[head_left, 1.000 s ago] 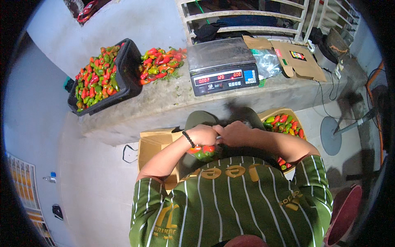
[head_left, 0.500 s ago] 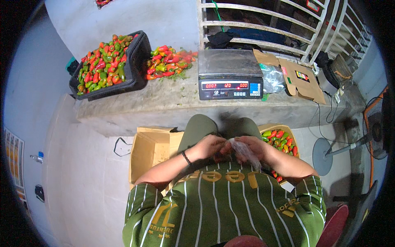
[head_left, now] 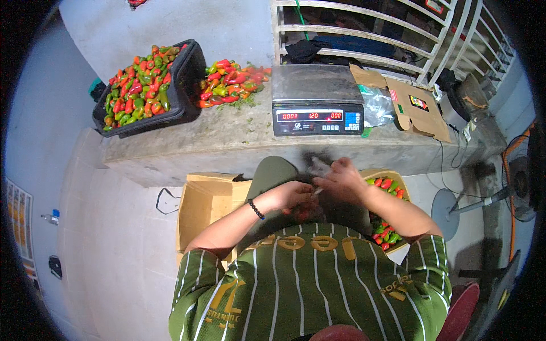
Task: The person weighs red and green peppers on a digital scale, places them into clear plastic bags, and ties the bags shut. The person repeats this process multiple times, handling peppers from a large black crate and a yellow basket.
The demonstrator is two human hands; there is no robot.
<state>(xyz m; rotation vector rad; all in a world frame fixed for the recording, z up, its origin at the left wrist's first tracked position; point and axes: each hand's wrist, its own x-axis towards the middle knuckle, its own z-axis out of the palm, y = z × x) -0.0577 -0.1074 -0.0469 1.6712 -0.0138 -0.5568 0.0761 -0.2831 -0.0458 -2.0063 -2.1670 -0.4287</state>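
Note:
Over my lap, both hands work at a thin clear plastic bag [head_left: 319, 167], blurred by motion. My left hand [head_left: 289, 196], with a dark beaded bracelet at its wrist, is closed on the bag's gathered part. Close beside it on the right, my right hand [head_left: 344, 182] is raised, its fingers pinched on the bag's thin upper part. Below the hands hangs a dim reddish shape [head_left: 307, 213], apparently the bag's filled part; its contents are too dark to make out. An open cardboard box [head_left: 213, 202] stands left of my legs.
On the concrete ledge [head_left: 227, 135] are a tilted black crate [head_left: 190, 85] of red and green peppers, a pepper pile [head_left: 233, 82], a digital scale [head_left: 316, 105] and flattened cardboard [head_left: 418, 108]. A box of peppers [head_left: 387, 238] sits right of my legs, near a fan stand [head_left: 446, 213].
My right hand has moved up and away from my body, drawing the bag's loose end with it. The left hand has shifted slightly right and stays on the bag.

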